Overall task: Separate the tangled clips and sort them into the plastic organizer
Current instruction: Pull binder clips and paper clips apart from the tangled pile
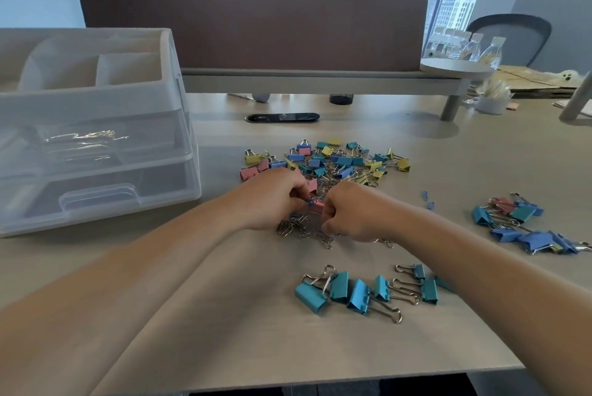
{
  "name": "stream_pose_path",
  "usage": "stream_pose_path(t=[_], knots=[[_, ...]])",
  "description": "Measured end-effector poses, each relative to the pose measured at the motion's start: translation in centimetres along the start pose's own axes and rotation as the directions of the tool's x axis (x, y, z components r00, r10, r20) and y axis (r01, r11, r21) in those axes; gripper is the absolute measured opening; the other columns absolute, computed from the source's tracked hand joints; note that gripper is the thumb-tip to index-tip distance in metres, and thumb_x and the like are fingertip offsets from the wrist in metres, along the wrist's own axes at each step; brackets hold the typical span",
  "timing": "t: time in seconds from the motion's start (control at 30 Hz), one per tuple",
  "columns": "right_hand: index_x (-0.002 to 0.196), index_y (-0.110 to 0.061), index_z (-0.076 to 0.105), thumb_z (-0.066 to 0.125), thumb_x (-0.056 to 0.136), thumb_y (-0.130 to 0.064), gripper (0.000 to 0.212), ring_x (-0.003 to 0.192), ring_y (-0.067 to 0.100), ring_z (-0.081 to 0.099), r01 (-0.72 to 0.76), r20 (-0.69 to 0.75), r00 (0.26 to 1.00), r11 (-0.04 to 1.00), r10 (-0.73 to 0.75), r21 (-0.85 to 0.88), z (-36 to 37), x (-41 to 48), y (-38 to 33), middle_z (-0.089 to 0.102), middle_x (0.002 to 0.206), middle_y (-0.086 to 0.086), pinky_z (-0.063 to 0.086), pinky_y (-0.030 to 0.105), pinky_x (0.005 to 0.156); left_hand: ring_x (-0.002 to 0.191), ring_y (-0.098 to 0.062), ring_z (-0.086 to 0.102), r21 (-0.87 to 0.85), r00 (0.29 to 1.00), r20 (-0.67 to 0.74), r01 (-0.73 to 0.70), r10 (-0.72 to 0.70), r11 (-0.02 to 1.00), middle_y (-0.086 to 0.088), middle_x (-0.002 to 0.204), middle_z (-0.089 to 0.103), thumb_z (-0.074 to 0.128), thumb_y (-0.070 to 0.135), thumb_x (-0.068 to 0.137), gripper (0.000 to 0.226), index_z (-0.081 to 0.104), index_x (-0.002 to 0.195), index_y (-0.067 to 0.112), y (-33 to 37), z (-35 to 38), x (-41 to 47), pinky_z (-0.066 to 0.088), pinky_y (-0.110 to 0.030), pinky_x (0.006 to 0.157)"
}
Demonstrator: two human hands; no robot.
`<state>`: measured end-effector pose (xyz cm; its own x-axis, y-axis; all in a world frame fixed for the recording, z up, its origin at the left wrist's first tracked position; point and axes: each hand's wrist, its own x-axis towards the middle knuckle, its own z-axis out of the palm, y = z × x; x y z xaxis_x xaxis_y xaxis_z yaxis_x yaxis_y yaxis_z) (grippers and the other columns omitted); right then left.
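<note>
Seen from above, a person's two bare forearms reach over a pale counter (224, 315) and meet at the centre. The left hand (272, 200) has its fingers curled, pinching a small blue paper clip (311, 201). The right hand (355, 213) is balled almost into a fist, its fingertips pressed together on a pink binder clip (317, 208). The two hands appear to be pulling these linked clips apart; the exact grip is partly hidden.

Directly under the hands lies a tangle of silver paper clips (301, 230). Just beyond, at twelve o'clock, sits the unsorted heap of binder clips (326, 160) in pink, yellow, blue and teal.

Freed clips seem to be parked by colour: a row of teal binder clips (362, 291) at five o'clock, a mostly blue group (525, 230) at three o'clock, and two loose blue paper clips (427, 200) between that group and the hands.

The clear plastic organizer (96, 139), with top compartments and drawers, stands at nine o'clock, well apart from the clips; its top compartments look empty.
</note>
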<state>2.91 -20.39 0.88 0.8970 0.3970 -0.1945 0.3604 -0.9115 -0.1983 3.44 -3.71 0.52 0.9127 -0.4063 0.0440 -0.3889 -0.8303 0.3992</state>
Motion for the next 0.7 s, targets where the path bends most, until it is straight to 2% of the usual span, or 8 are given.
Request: stream_pose_path(t=[0.1,0.17,0.23,0.3,0.37,0.43,0.5,0.7], knots=[[0.095,-0.014,0.068,0.062,0.093,-0.025,0.013,0.083,0.018,0.059,0.012,-0.03,0.999,0.999,-0.01,0.045,-0.2,-0.2,0.5,0.065,0.092,0.001,0.053,0.034,0.076,0.072,0.0,0.052,-0.022,1.0,0.003,0.02,-0.02,1.0,0.013,0.077,0.057,0.062,0.024,0.094,0.007,0.059,0.088,0.027,0.2,-0.1,0.1,0.032,-0.047,0.107],[0.09,-0.016,0.066,0.061,0.094,-0.025,0.012,0.075,0.012,0.056,0.025,-0.075,0.997,0.994,-0.017,0.108,-0.7,-0.5,1.4,0.061,0.083,-0.006,0.049,0.027,0.069,0.072,-0.002,0.053,-0.028,1.0,-0.005,0.028,-0.028,0.999,0.011,0.079,0.058,0.062,0.024,0.094,0.005,0.061,0.09,0.025,0.6,-0.3,0.4,0.034,-0.049,0.104],[0.083,-0.019,0.063,0.061,0.095,-0.024,0.013,0.067,0.006,0.051,0.032,-0.101,0.995,0.982,-0.014,0.187,-1.1,-0.9,2.1,0.058,0.076,-0.011,0.042,0.021,0.061,0.074,-0.009,0.057,-0.036,1.0,0.002,0.031,-0.031,0.999,0.011,0.079,0.059,0.062,0.025,0.093,0.01,0.059,0.085,0.028,0.9,-0.3,0.2,0.046,-0.032,0.08],[0.081,-0.019,0.061,0.061,0.095,-0.023,0.015,0.065,0.006,0.052,0.032,-0.142,0.99,0.968,0.003,0.247,-1.8,-1.5,3.6,0.06,0.075,-0.01,0.042,0.022,0.06,0.068,-0.003,0.058,-0.029,1.0,-0.011,0.019,-0.019,0.999,0.012,0.078,0.062,0.063,0.027,0.093,0.013,0.058,0.082,0.03,1.9,-0.4,0.7,0.039,-0.018,0.058],[0.08,-0.015,0.062,0.062,0.094,-0.019,0.014,0.061,0.007,0.057,0.025,-0.172,0.985,0.951,0.031,0.309,-2.3,-2.0,5.2,0.067,0.072,-0.005,0.047,0.024,0.06,0.056,0.003,0.057,-0.111,1.0,0.007,0.019,-0.018,0.994,0.01,0.078,0.07,0.062,0.025,0.094,0.01,0.061,0.084,0.026,3.1,-0.2,1.4,0.037,-0.011,0.049],[0.079,-0.012,0.062,0.063,0.093,-0.013,0.014,0.053,0.006,0.058,0.018,-0.189,0.98,0.92,0.062,0.392,-2.7,-2.5,7.0,0.07,0.069,-0.001,0.046,0.023,0.055,0.05,0.002,0.055,-0.216,0.999,0.035,-0.01,0.018,0.976,0.006,0.077,0.072,0.061,0.021,0.094,0.01,0.062,0.085,0.021,4.2,0.3,2.4,0.039,-0.01,0.048],[0.078,-0.011,0.061,0.064,0.091,-0.007,0.015,0.054,0.01,0.058,0.009,-0.211,0.973,0.895,0.095,0.445,-3.0,-3.1,8.5,0.069,0.069,0.002,0.047,0.024,0.053,0.051,-0.002,0.056,-0.258,0.997,0.059,-0.031,0.047,0.966,0.004,0.076,0.072,0.062,0.018,0.094,0.008,0.063,0.086,0.019,5.4,1.0,3.5,0.041,-0.014,0.049],[0.095,-0.01,0.069,0.063,0.093,-0.007,0.008,0.054,0.003,0.053,-0.092,-0.206,0.958,0.891,0.202,0.444,-3.2,-4.5,12.2,0.065,0.072,-0.003,0.042,0.01,0.048,0.053,0.0,0.054,-0.164,0.992,0.094,-0.065,0.081,0.984,0.007,0.077,0.07,0.062,0.021,0.094,0.007,0.068,0.095,0.019,8.3,2.8,6.5,0.039,-0.01,0.047]])
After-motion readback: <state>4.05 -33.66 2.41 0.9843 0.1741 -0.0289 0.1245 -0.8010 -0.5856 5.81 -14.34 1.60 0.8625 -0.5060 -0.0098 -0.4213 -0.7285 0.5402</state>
